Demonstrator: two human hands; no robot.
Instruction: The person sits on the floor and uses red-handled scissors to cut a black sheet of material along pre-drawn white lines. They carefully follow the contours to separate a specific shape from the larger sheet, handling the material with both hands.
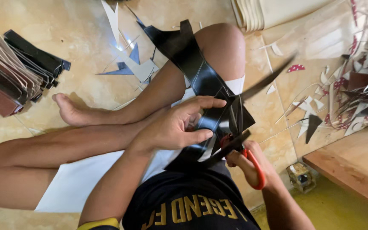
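A glossy black sheet, long and creased, is being draped over a bent knee and down across the lap, its near end being held flat from above. Red-handled scissors are being held at that near end, the dark blades being spread wide open, with one blade blurred and pointing up to the right.

Two hands: the left hand and the right hand. One pair of scissors with red handles. One long black sheet over the knee. One stack of cut strips, brown and black, too many to count. One heap of scraps, uncountable. One small box on the floor.
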